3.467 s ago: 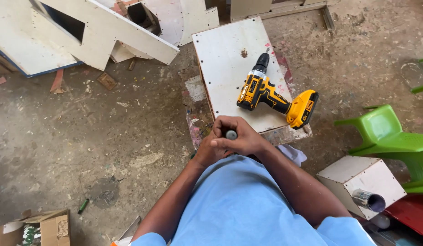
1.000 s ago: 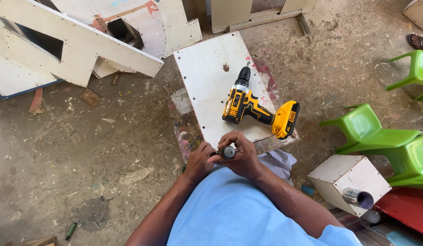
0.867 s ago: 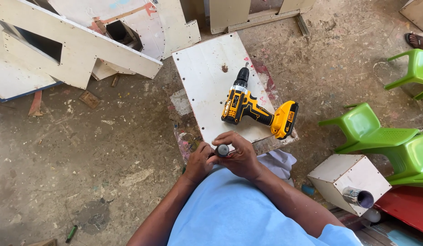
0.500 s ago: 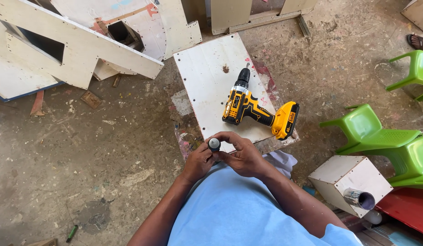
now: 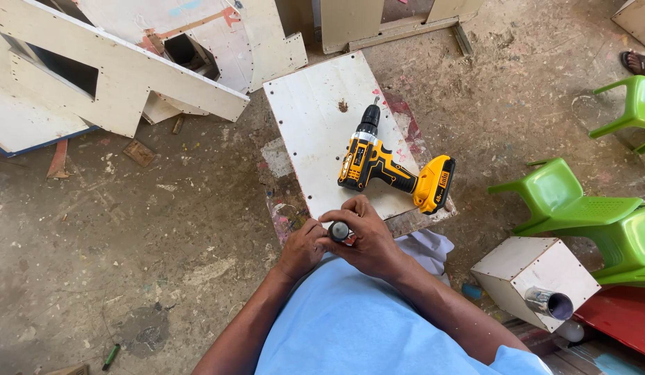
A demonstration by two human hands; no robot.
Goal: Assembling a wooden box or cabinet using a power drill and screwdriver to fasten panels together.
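Observation:
Both my hands meet at the near edge of a white board (image 5: 315, 118) that lies flat in front of me. My left hand (image 5: 303, 246) and my right hand (image 5: 364, 236) together grip a small dark cylindrical part (image 5: 338, 230), its round end facing up. A yellow and black cordless drill (image 5: 385, 163) lies on its side on the board just beyond my right hand, chuck pointing away from me. My blue shirt fills the bottom of the view.
Cut white boards (image 5: 121, 69) lean at the upper left on a dusty concrete floor. Green plastic chairs (image 5: 579, 208) stand at the right, with a white box holding a metal tube (image 5: 538, 278) near them. Another person's sandalled foot (image 5: 638, 62) shows at the top right.
The dark part has shifted slightly between my fingers, from my left hand's side back towards the middle. The drill has not moved.

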